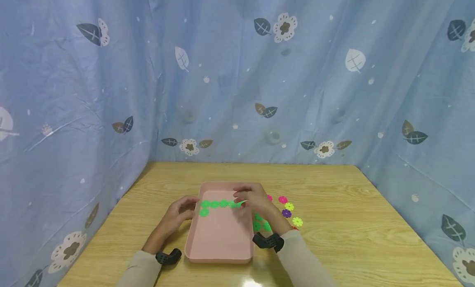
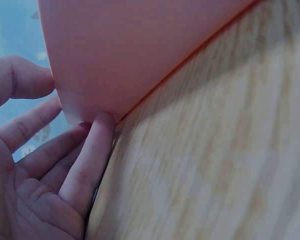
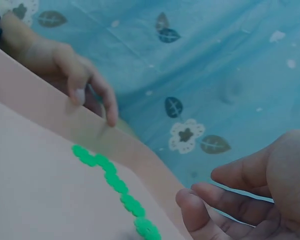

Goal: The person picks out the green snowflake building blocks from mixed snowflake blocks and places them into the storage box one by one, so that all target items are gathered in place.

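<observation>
A pink tray (image 1: 222, 241) lies on the wooden table. Inside it, green flower-shaped discs (image 1: 223, 203) form a row across the far part, with one more green disc (image 1: 204, 212) below the row's left end. My left hand (image 1: 177, 215) is at the tray's left side; in the left wrist view its fingertips touch the outer wall (image 2: 135, 45). Over the tray's right edge hovers my right hand (image 1: 256, 198), fingers loosely bent. The right wrist view shows nothing held in that hand (image 3: 260, 195). It partly hides the row's right end in the head view.
Right of the tray, several loose discs lie on the table: green (image 1: 267, 226), pink (image 1: 283, 200), yellow (image 1: 297, 222) and purple (image 1: 286, 213). My right forearm covers part of that group. A blue patterned curtain (image 1: 237, 85) hangs behind the table and along both sides.
</observation>
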The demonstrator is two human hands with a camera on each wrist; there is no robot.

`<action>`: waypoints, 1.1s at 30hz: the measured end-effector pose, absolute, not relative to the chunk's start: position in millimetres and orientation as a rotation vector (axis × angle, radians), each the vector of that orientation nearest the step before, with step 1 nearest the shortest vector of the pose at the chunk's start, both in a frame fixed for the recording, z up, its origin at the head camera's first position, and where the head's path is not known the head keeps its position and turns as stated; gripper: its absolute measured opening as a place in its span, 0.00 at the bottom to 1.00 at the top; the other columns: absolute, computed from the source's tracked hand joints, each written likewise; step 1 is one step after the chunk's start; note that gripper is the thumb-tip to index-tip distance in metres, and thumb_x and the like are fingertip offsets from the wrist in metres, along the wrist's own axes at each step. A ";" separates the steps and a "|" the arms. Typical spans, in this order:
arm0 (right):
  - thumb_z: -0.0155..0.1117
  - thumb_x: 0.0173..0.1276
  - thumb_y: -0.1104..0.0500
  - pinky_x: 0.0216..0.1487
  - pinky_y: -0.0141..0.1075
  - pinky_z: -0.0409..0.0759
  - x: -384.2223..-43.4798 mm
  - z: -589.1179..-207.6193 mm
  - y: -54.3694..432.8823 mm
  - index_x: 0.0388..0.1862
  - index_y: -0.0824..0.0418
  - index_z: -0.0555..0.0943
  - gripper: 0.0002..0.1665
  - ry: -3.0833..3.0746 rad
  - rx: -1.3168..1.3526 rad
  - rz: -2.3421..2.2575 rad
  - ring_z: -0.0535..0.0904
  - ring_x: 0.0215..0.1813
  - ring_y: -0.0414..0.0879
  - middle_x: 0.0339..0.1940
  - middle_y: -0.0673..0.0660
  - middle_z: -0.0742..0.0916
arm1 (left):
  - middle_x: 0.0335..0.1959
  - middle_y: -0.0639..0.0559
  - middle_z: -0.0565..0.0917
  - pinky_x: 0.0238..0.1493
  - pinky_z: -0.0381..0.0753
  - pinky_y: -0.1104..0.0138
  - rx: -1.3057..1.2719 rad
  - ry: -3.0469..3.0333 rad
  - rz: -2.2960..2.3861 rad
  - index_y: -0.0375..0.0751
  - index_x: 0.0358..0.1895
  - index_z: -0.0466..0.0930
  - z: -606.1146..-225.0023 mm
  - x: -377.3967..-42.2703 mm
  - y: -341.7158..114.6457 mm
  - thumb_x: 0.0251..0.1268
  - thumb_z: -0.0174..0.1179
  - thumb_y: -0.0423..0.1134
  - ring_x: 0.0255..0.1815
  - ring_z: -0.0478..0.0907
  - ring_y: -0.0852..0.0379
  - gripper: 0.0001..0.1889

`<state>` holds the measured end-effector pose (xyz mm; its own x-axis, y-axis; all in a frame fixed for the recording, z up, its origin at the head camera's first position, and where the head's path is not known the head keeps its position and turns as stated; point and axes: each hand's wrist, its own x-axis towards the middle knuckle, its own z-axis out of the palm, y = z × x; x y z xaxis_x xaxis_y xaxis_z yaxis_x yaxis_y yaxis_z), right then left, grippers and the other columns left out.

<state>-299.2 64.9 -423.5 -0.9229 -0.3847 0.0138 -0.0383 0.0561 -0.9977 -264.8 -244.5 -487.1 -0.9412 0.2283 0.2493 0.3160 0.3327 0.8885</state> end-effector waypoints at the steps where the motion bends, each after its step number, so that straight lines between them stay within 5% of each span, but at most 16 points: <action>1: 0.56 0.75 0.66 0.44 0.50 0.85 -298.5 -424.1 68.4 0.63 0.74 0.77 0.20 2.092 -0.422 -1.953 0.85 0.49 0.61 0.55 0.73 0.83 | 0.65 0.37 0.78 0.65 0.74 0.61 -0.507 -2.498 -1.699 0.33 0.65 0.75 -487.6 -264.7 -244.1 0.68 0.62 0.31 0.67 0.74 0.37 0.23; 8: 0.59 0.74 0.66 0.37 0.40 0.83 -294.9 -425.2 85.6 0.59 0.73 0.80 0.18 2.175 -0.334 -2.001 0.84 0.44 0.58 0.50 0.66 0.85 | 0.65 0.38 0.78 0.66 0.73 0.57 -0.519 -2.488 -1.691 0.34 0.65 0.75 -485.6 -265.3 -243.9 0.68 0.62 0.32 0.67 0.74 0.38 0.23; 20: 0.64 0.71 0.66 0.32 0.41 0.81 -291.7 -431.8 106.1 0.55 0.71 0.82 0.16 2.297 -0.269 -2.037 0.80 0.32 0.52 0.43 0.67 0.86 | 0.65 0.38 0.78 0.64 0.74 0.66 -0.523 -2.469 -1.725 0.34 0.64 0.76 -489.8 -265.0 -244.5 0.67 0.63 0.31 0.67 0.74 0.38 0.22; 28: 0.64 0.69 0.69 0.29 0.40 0.81 -292.1 -437.8 112.5 0.52 0.72 0.83 0.14 2.468 -0.303 -1.919 0.79 0.29 0.54 0.39 0.61 0.86 | 0.65 0.33 0.76 0.66 0.74 0.53 -0.595 -2.448 -1.687 0.29 0.65 0.74 -488.3 -265.3 -243.2 0.69 0.60 0.30 0.67 0.74 0.34 0.22; 33: 0.67 0.65 0.70 0.25 0.36 0.80 -294.5 -450.4 111.3 0.48 0.70 0.85 0.12 2.703 -0.398 -1.662 0.81 0.28 0.49 0.41 0.60 0.88 | 0.65 0.35 0.77 0.65 0.76 0.58 -0.574 -2.460 -1.687 0.30 0.65 0.75 -488.8 -266.3 -243.6 0.69 0.61 0.30 0.66 0.75 0.36 0.22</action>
<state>-294.5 111.3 -450.4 -0.9675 -0.1813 0.1764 -0.2392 0.4294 -0.8709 -266.3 -243.6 -488.8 -0.9233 0.2479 0.2933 0.3629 0.3138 0.8774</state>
